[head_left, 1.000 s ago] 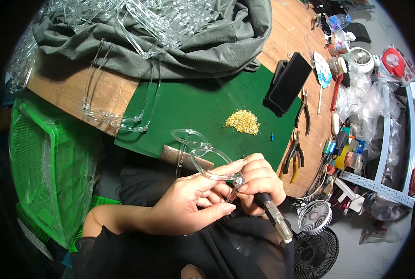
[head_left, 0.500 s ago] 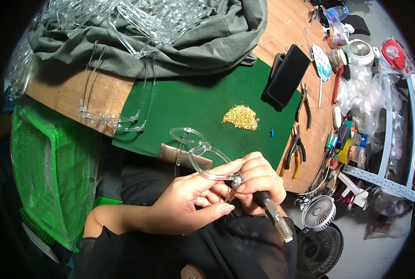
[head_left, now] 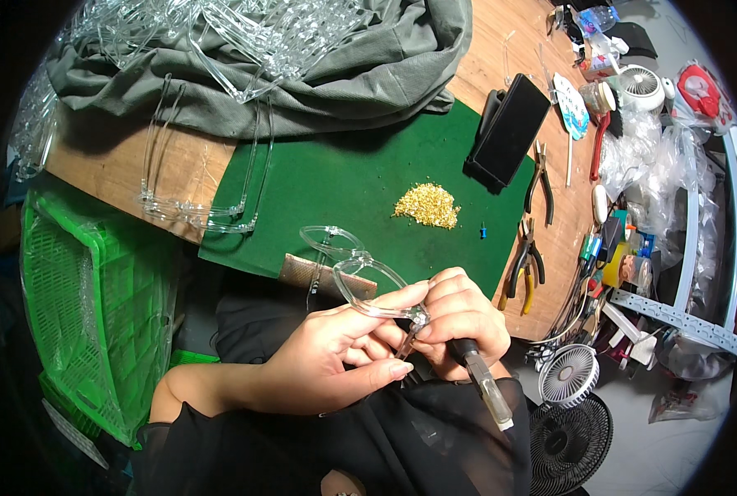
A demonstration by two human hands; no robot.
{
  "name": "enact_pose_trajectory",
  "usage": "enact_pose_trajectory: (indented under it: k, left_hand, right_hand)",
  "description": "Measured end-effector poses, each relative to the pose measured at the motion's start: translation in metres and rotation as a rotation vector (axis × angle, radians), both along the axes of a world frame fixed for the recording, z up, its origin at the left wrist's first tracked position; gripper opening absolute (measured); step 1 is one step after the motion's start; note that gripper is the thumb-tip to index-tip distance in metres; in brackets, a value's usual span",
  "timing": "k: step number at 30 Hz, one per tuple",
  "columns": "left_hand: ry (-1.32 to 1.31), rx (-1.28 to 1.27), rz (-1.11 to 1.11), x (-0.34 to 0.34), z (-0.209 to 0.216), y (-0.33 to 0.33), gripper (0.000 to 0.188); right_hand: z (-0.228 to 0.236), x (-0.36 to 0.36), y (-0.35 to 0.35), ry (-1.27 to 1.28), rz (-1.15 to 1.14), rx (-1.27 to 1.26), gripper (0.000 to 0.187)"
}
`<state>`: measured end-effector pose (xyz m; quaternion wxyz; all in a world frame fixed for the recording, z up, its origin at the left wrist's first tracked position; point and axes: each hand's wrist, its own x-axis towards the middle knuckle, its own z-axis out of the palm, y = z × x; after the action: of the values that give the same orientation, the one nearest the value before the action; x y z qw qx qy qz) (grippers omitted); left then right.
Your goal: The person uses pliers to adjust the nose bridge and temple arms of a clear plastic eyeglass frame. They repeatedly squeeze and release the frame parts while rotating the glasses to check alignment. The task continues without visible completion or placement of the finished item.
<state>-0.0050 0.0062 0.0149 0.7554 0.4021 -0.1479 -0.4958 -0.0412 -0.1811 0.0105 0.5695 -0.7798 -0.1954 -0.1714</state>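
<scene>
A wood table (head_left: 509, 29) has a green mat (head_left: 344, 169) on it. A heap of tiny gold bits (head_left: 428, 205) sits on the mat, and a blue pin (head_left: 483, 232) lies there too, close to the mat's right edge. A black phone (head_left: 511, 132) leans at the mat's far right corner. Two pairs of pliers, one upper (head_left: 539, 190) and one lower (head_left: 523, 266), lie along the mat's right side. Past the mat's far edge there is a bunched grey cloth (head_left: 389, 91) with a big pile of clear frames (head_left: 282, 37) on it. One more frame (head_left: 199, 215) lies across the mat's left edge, partly on the wood. Left of the mat, lower than the table, stands a green crate (head_left: 125, 314). Right of the mat, past the table, are a metal shelf (head_left: 674, 321), a white fan (head_left: 568, 376) and a black fan (head_left: 571, 450) over a grey floor. The glasses (head_left: 389, 312) are up in the hands, just in front of the mat's near edge. They are clear and shiny, with two round rims and thin arms, and they tilt down to the right. The left hand (head_left: 339, 355) is curled, pinching the glasses near one corner. The right hand (head_left: 465, 318) is closed round a tool (head_left: 488, 390) with a clear end. Its tip seems to be at the hinge, but fingers hide it.
</scene>
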Motion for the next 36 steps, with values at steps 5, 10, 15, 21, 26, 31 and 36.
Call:
enact_pose_trajectory:
  k: [5, 10, 15, 21, 26, 31, 36]
  left_hand:
    - [0.01, -0.007, 0.005, 0.001, 0.001, -0.001, 0.071]
    - [0.003, 0.017, 0.004, 0.001, 0.001, 0.0, 0.071]
    - [-0.133, 0.055, -0.031, 0.003, 0.001, 0.001, 0.071]
    - [-0.202, 0.06, -0.014, 0.0, -0.003, 0.001, 0.07]
    - [-0.183, 0.047, 0.016, -0.001, -0.002, 0.001, 0.071]
    - [-0.195, 0.044, 0.005, 0.0, 0.0, 0.0, 0.071]
    - [-0.238, 0.032, 0.015, -0.001, -0.004, 0.003, 0.071]
  right_hand:
    - [0.003, -0.001, 0.0, 0.02, -0.006, -0.016, 0.021]
    - [0.002, 0.0, 0.001, 0.024, -0.008, -0.029, 0.02]
    - [0.011, 0.001, -0.003, 0.038, 0.016, -0.159, 0.019]
    - [0.009, -0.003, -0.003, 0.014, -0.011, -0.209, 0.019]
    - [0.01, -0.005, -0.001, 0.002, -0.036, -0.242, 0.019]
    - [0.015, -0.01, 0.001, 0.005, -0.08, -0.289, 0.02]
    - [0.011, -0.01, 0.005, -0.005, -0.101, -0.25, 0.021]
